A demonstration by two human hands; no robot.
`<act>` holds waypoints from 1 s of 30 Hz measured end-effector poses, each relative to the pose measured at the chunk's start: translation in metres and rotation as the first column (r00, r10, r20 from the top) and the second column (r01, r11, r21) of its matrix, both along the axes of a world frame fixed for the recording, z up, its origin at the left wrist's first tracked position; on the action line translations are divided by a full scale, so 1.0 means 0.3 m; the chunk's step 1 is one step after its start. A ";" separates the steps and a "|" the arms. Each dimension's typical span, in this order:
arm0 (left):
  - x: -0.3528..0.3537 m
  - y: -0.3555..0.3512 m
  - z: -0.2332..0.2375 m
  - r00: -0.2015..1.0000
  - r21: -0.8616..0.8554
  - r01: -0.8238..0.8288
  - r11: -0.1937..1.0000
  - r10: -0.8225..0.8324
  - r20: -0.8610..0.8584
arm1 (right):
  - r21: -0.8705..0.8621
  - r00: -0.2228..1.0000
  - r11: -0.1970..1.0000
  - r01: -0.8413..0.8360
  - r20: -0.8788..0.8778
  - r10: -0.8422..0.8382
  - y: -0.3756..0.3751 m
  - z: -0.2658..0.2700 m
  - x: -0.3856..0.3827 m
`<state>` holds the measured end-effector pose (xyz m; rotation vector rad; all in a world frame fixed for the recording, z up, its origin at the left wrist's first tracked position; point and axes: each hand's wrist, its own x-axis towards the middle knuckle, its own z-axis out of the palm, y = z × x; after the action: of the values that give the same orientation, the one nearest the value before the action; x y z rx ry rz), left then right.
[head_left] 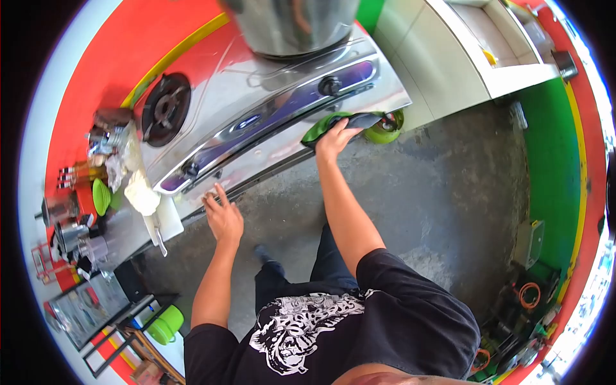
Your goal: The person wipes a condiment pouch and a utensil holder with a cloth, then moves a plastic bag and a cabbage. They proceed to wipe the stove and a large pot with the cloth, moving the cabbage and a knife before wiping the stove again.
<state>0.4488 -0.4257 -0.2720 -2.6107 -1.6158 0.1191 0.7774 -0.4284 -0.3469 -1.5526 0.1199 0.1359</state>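
Note:
My right hand [335,140] is closed on a green and dark cloth [321,128] at the lower front of the steel stove [263,151], below its right knob [330,86]. My left hand [222,208] has its fingers apart at the stove's front edge, below and right of the left knob [190,169], and holds nothing. A large metal pot [295,29] stands on the stove's right side. On the left side is a black burner [167,109] with nothing on it.
A green gas cylinder [386,128] stands on the floor beneath the stove's right end. Left of the stove, a counter carries a green bowl [101,196], bottles and a knife [160,242]. A pale cabinet [443,58] adjoins at the right.

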 end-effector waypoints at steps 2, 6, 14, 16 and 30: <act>-0.008 -0.007 -0.005 0.998 0.052 0.022 0.998 -0.025 0.059 | -0.014 0.997 0.997 -0.071 0.011 0.071 0.035 -0.018 -0.198; -0.109 -0.034 -0.070 0.951 0.059 0.066 0.996 -0.080 0.298 | -0.067 0.946 0.946 -0.316 0.054 0.320 0.042 -0.070 -0.550; -0.670 -0.070 -0.155 0.703 -0.290 0.197 0.937 0.071 0.708 | -0.314 0.959 0.922 -0.226 0.094 0.267 0.059 -0.069 -0.379; -0.792 -0.045 -0.175 0.371 -0.574 0.084 0.815 0.509 0.777 | -0.617 0.907 0.784 -0.075 0.285 0.311 0.120 -0.065 -0.430; -1.156 0.239 -0.178 -0.457 -0.631 0.403 0.663 0.743 0.489 | -0.817 0.331 0.549 -0.174 0.477 0.814 0.206 0.005 -1.516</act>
<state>0.1022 -0.3539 -0.3252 -1.7841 -2.7915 -3.4172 0.3225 -0.3665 -0.3455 -2.1456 -1.3514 -0.1790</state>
